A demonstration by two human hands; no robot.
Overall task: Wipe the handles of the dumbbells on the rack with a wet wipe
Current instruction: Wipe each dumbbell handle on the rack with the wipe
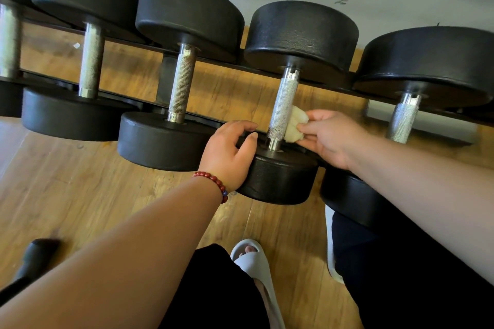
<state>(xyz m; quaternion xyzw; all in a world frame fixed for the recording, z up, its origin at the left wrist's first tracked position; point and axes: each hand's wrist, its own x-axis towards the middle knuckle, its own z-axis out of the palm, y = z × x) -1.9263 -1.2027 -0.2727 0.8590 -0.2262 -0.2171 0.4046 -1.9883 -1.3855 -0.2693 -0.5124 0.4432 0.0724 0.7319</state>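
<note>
Wipe: bunched into a pale wad (294, 125), pinched between the thumb and fingertips of the right hand (331, 139); the pinch is closed firmly on it, with only a lump showing past the fingertips.
Handle: the rough steel bar (283, 107) of the dumbbell stands right at the fingertips. The wad presses its right side, low down, toward the person's end.
Left hand: it (230, 152) lies across the bar from the grip, on the rim of the near weight (280, 179). Its fingers are loosely arched and appear to clasp nothing.
Coverage risk: the wad touches one side only. Unless the grip works round the bar, the side away from it and the stretch beyond it would likely stay dirty.
Slip risk: the rough steel could drag so small a wad out of a fingertip pinch. It would then drop between the rack rails (125, 44) to the wood floor (107, 181) under the grip.
Roll risk: the dumbbell seems to sit loose on the rails. A hard sideways rub might turn it, and the left fingers are near the gap beside the next weight (160, 141), a likely pinch spot.
Foot risk: an open-toed slipper (254, 259) is on the floor on the person's side of the grip, so a dumbbell tugged off the front rail could fall toward it.
Next bar: the one (403, 117) on the outer side of the grip; I cannot tell whether it has been cleaned.
</note>
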